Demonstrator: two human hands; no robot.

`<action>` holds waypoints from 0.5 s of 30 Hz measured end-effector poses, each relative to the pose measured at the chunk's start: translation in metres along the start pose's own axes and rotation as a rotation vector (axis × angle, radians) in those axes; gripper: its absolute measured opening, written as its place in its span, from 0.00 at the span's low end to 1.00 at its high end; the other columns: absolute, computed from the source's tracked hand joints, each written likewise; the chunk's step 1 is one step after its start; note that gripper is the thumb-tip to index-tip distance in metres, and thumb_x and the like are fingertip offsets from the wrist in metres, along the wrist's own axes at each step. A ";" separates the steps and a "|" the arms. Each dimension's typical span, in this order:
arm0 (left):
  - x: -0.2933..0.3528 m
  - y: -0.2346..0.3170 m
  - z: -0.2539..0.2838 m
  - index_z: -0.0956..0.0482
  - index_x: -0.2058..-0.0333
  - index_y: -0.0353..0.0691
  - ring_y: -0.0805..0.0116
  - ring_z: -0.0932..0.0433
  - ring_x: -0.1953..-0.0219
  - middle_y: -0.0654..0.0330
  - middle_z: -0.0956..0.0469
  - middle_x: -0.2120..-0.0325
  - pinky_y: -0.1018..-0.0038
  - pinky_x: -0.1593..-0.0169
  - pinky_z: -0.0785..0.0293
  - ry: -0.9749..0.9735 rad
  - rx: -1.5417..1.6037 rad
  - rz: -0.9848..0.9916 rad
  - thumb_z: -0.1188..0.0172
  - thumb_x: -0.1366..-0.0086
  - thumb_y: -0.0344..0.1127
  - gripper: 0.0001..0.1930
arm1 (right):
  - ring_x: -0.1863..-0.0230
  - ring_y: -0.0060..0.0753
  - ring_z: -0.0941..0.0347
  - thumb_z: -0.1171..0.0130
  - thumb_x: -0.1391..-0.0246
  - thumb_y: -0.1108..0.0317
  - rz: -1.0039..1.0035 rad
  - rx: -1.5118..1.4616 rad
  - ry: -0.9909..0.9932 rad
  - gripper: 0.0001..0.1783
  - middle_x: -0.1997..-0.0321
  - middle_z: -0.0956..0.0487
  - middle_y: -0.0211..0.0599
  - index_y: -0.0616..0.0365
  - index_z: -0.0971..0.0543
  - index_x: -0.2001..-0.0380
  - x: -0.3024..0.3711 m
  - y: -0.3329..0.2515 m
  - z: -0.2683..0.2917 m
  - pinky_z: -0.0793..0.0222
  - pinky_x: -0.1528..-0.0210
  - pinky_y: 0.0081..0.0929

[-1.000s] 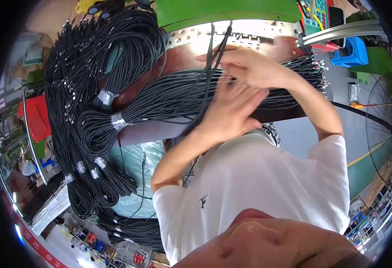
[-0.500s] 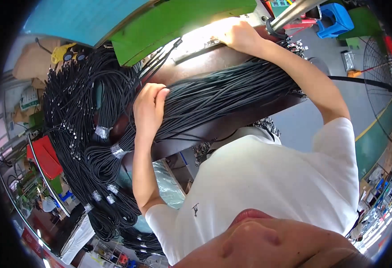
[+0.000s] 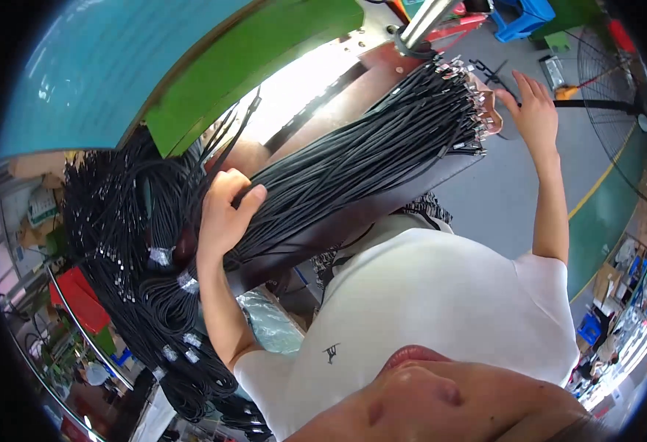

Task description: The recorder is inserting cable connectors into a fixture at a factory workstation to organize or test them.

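Across worktop (image 3: 382, 68) | black cable bundle (image 3: 345, 162) | axis diagonal | connectors (image 3: 480, 118) upper right

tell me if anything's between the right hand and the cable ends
A brown flap shows beside the cable ends, on the side toward the right hand; a thin black shape shows just above it. Whether either truly blocks the way is unclear.
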State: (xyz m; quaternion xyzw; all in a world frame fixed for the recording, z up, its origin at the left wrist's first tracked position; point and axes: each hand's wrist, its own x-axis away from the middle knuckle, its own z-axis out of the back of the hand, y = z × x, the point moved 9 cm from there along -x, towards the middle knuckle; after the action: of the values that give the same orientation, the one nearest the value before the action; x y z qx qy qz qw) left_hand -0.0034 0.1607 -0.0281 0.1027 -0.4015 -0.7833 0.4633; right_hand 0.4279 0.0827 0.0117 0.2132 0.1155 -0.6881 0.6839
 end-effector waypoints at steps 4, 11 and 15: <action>-0.045 0.046 -0.064 0.27 0.82 0.33 0.70 0.27 0.81 0.57 0.27 0.86 0.71 0.74 0.32 -0.392 0.140 0.143 0.46 0.40 0.56 0.27 | 0.53 0.40 0.27 0.35 0.59 0.58 0.050 -0.625 -0.107 0.26 0.55 0.23 0.36 0.53 0.24 0.54 -0.026 -0.075 0.007 0.32 0.52 0.34; -0.096 0.099 -0.102 0.25 0.72 0.36 0.84 0.41 0.86 0.69 0.34 0.85 0.84 0.84 0.47 -0.491 0.491 0.056 0.51 0.34 0.42 0.15 | 0.62 0.40 0.27 0.33 0.63 0.54 0.362 -0.603 -0.265 0.29 0.66 0.23 0.36 0.55 0.26 0.56 -0.057 -0.143 -0.019 0.32 0.57 0.34; -0.080 0.126 -0.089 0.24 0.68 0.34 0.84 0.37 0.84 0.68 0.31 0.84 0.85 0.81 0.42 -0.663 0.723 0.028 0.49 0.35 0.39 0.13 | 0.63 0.37 0.26 0.34 0.66 0.52 0.469 -0.436 -0.198 0.32 0.68 0.24 0.32 0.52 0.26 0.55 -0.043 -0.137 0.029 0.31 0.57 0.33</action>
State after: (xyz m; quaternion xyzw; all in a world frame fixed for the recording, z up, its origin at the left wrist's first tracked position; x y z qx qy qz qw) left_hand 0.1693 0.1468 -0.0119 -0.0030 -0.7750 -0.5779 0.2557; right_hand 0.2872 0.1131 0.0389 0.0150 0.1409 -0.4885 0.8610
